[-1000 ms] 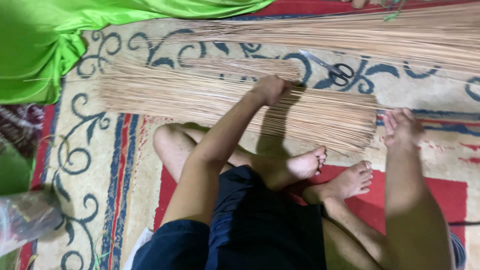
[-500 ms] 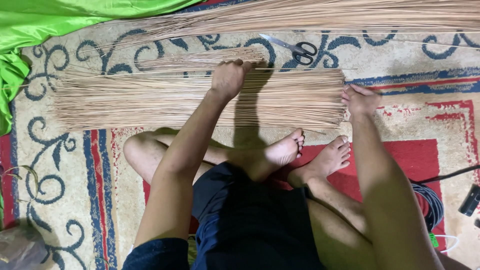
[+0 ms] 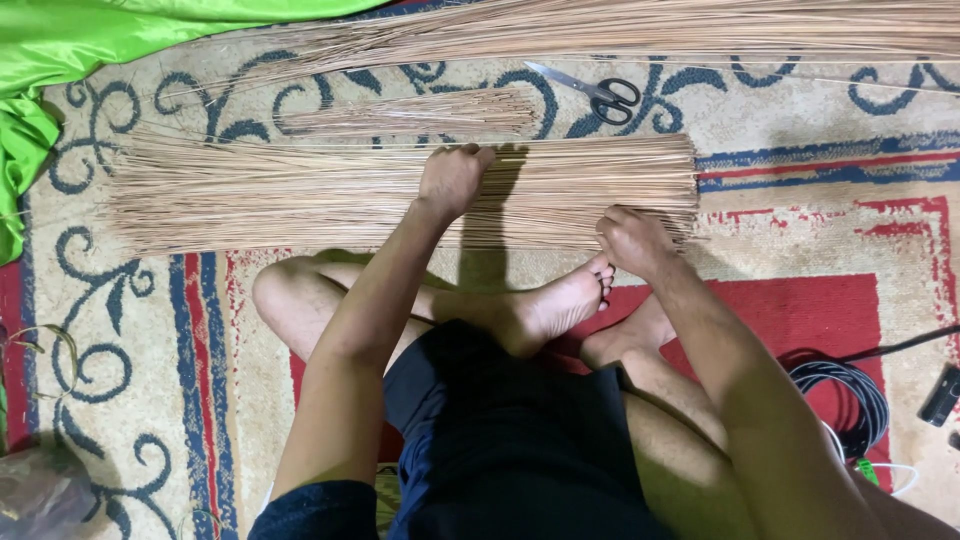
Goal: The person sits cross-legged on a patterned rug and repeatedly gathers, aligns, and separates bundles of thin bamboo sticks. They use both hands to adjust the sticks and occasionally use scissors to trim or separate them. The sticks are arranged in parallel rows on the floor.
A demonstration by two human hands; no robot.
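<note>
Both hands, left [image 3: 452, 180] & right [image 3: 632, 240], press flat, ungripping, on stick bundle [image 3: 300, 190] nr scissors [image 3: 590, 90].

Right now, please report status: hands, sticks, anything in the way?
Left hand flat on stick bundle. Right hand at its near edge. Scissors lie beyond, apart.

Counts:
- Hands: 2. left hand [image 3: 452, 178] flat on the big stick bundle [image 3: 300, 190], right hand [image 3: 632, 240] at that bundle's near edge.
- Stick bundles: 3. Big one under the hands, small bundle [image 3: 420, 112] just beyond the left hand, long bundle [image 3: 600, 25] farther beyond both.
- Scissors [image 3: 590, 90]: 1, beyond the right hand.
- Bare feet: 2, just below the right hand.
- Green cloth [image 3: 70, 50]: 1, far left of the left hand.
- Cable coil [image 3: 850, 395]: 1, right of the right forearm.
</note>
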